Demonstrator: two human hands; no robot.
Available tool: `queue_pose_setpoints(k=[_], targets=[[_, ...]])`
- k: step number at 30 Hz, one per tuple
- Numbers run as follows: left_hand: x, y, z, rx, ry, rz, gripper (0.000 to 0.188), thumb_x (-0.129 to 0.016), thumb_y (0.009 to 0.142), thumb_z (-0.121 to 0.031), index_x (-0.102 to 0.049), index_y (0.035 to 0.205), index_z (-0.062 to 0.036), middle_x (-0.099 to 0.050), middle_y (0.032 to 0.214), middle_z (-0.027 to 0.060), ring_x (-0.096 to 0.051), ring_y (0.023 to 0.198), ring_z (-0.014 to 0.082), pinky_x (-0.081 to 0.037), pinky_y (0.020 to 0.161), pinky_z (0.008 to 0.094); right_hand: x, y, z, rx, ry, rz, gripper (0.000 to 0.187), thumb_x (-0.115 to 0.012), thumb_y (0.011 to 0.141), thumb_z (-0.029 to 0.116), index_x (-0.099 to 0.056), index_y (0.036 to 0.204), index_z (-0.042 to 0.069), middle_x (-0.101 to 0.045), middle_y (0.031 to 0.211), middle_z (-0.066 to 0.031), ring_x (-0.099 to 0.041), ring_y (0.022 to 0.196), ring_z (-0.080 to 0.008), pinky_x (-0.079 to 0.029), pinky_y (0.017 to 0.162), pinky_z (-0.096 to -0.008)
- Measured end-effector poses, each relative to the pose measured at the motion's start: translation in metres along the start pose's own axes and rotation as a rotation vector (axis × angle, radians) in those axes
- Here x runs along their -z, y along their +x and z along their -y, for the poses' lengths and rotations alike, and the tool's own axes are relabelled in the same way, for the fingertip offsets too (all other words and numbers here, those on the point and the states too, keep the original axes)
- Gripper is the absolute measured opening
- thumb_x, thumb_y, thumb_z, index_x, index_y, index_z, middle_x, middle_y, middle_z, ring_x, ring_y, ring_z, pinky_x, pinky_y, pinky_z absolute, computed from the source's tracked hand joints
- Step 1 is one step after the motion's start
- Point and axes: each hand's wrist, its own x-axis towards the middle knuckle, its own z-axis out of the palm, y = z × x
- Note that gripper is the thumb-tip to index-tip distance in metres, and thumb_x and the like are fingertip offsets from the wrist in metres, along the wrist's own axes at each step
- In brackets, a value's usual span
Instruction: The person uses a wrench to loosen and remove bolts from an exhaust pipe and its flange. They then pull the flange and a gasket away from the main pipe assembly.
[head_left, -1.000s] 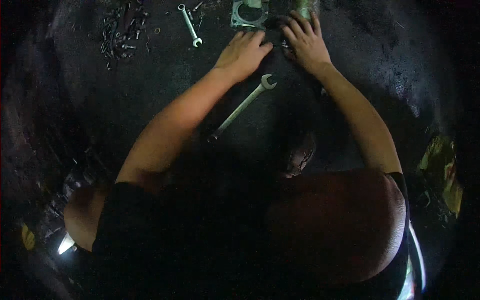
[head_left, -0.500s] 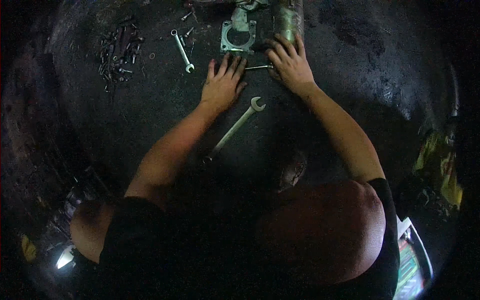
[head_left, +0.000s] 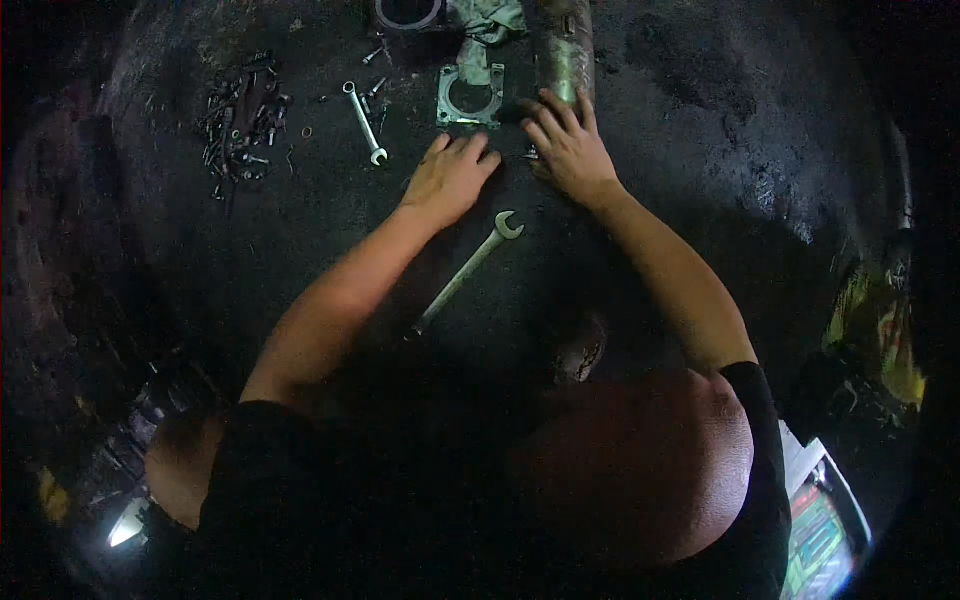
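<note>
My left hand [head_left: 447, 184] is closed, its fingers curled under near the front of a square metal flange plate [head_left: 443, 101] with a round hole. Whatever lies under those fingers is hidden. My right hand [head_left: 572, 152] has its fingers over the near end of a long greenish metal cylinder [head_left: 567, 52]. A short bright piece of metal [head_left: 531, 156] shows beside its thumb; the rest of that piece is out of sight. Between my forearms a large combination wrench [head_left: 463, 277] lies slantwise, and a smaller wrench [head_left: 365, 122] rests left of the plate.
Several bolts [head_left: 250, 125] lie in a dark pile at the far left, with a small ring [head_left: 307, 132] beside them. Loose bolts [head_left: 374, 92] lie by the smaller wrench. A crumpled rag [head_left: 490, 20] and a dark round part [head_left: 408, 25] sit at the back.
The view has shifted, so table items appear lower. My left fingers, stretched out before, have curled in, and the thin metal rod between my hands no longer shows along its length.
</note>
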Motion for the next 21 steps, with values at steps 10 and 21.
queue_pose_setpoints(k=[10,21], targets=[[-0.014,-0.014,-0.003,0.116,0.157,-0.071,0.053,-0.053,0.085,-0.023,-0.04,0.136,-0.0123,-0.045,0.133,0.0084,-0.039,0.127,0.0262,-0.028,0.102,0.0511,0.001,0.0,0.002,0.002,-0.019,-0.032,0.045,-0.065,0.076,0.03,-0.051,0.116,0.012,-0.042,0.131,-0.004,-0.026,0.133,-0.0235,-0.012,0.111,-0.0547],[-0.016,-0.001,0.003,0.073,0.065,0.132,0.033,-0.046,0.084,-0.009,-0.057,0.115,-0.0105,-0.053,0.107,0.0098,-0.051,0.109,0.0251,-0.033,0.098,0.048,0.003,0.001,0.0,0.008,-0.081,0.052,0.056,-0.067,0.075,0.031,-0.046,0.125,0.016,-0.039,0.135,-0.004,-0.024,0.134,-0.0246,-0.011,0.111,-0.0568]])
